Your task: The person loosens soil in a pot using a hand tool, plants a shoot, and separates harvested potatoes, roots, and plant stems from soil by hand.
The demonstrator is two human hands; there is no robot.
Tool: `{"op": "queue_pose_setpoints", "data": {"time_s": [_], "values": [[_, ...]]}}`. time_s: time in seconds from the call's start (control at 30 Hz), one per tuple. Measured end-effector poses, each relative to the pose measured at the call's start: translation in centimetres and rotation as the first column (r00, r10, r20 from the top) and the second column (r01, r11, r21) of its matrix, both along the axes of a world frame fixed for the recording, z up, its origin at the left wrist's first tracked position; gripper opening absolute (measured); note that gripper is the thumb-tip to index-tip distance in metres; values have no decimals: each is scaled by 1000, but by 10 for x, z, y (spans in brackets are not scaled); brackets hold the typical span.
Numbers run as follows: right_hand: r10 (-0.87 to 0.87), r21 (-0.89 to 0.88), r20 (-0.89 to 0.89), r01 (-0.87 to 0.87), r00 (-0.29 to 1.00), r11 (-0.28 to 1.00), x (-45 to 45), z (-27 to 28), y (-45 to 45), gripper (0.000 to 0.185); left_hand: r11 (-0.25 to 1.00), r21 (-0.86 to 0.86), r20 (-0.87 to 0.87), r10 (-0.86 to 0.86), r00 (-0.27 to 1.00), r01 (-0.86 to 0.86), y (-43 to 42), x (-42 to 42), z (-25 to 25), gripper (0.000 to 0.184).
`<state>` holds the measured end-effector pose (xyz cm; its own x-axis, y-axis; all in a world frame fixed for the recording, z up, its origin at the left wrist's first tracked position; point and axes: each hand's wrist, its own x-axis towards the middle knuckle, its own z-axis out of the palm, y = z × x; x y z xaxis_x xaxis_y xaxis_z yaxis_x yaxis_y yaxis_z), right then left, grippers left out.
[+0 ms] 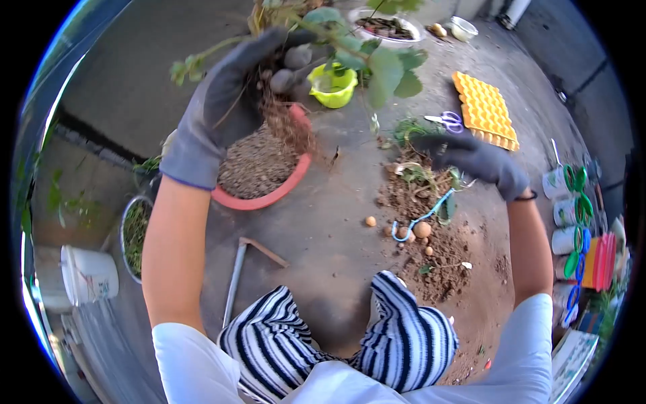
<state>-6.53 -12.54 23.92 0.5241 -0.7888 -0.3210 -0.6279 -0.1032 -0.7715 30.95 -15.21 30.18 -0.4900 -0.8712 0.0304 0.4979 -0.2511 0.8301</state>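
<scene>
Crowding the right hand [476, 160]: soil [445, 275], scissors [451, 122], yellow tray [486, 108]

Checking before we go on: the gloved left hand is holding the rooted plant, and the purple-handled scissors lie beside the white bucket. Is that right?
Not quite; the scissors' place is wrong. The head view shows the purple-handled scissors beside the yellow egg tray. The gloved left hand is indeed holding the rooted plant.
</scene>
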Motion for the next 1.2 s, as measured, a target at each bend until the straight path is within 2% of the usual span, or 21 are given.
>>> {"op": "queue_pose_setpoints", "data": {"time_s": [0.03,0.07,0.13,0.17,0.27,0.33,0.37,0.4,0.43,0.47,0.5,0.53,0.63,0.73,0.77,0.93,1.0,1.07,1.13,1.17,1.2], "values": [[54,220,-24,-48,998,974,31,10,20,44,995,-47,-15,-87,996,86,-8,11,6,42],[305,194,3,-300,952,934,46,-22,23,45,980,-97,-27,-179,984,175,-11,20,13,45],[564,390,-148,-477,812,788,107,-21,48,43,988,-125,37,-81,996,85,-5,32,26,50],[687,159,-127,-669,715,726,118,-65,48,43,981,-173,69,-76,995,87,-4,39,31,51],[332,116,-326,-311,885,943,153,-47,33,40,971,-225,116,-55,992,80,0,65,35,53],[0,178,-21,4,1000,984,149,-57,14,41,976,-196,170,-60,984,94,6,81,37,53],[-142,357,249,46,958,933,153,-64,11,35,988,-148,128,64,990,-45,17,79,37,41],[-143,354,238,51,961,934,162,-71,13,35,988,-150,117,63,991,-45,21,84,34,41],[-6,-143,326,56,945,988,179,-74,21,33,981,-195,68,-5,998,18,22,93,33,41],[160,-606,332,81,930,791,192,-73,24,33,966,-246,25,-77,997,81,25,98,33,44],[182,-840,160,37,970,542,194,-61,18,34,970,-241,52,41,998,-27,32,102,33,42],[172,-842,158,42,972,538,193,-52,11,34,969,-246,51,31,998,-17,34,107,32,42],[-277,-806,382,465,882,366,194,-56,-14,49,961,-258,61,116,991,-97,43,112,35,41],[-163,-858,146,207,976,470,191,-106,-43,57,984,-145,-65,96,993,-104,39,122,34,43],[-131,-667,131,185,983,721,195,-111,-44,56,977,-196,-90,66,994,-83,38,124,32,50],[-85,-346,123,123,989,930,222,-82,-45,34,979,-199,-60,40,997,-52,37,134,54,50],[-152,-471,304,287,941,834,213,-65,-63,28,952,-293,-31,86,996,-92,43,143,66,51],[-21,-731,426,357,905,582,193,-49,-116,27,894,-364,87,311,947,-260,50,170,70,50],[-105,-935,265,282,958,214,177,7,-144,30,783,-543,102,420,902,-303,43,206,68,39],[-126,-903,270,296,955,312,173,31,-147,35,863,-451,93,301,949,-230,40,205,65,41],[-155,-945,220,250,963,213,170,45,-148,38,922,-357,73,190,979,-152,38,200,61,43]]}}
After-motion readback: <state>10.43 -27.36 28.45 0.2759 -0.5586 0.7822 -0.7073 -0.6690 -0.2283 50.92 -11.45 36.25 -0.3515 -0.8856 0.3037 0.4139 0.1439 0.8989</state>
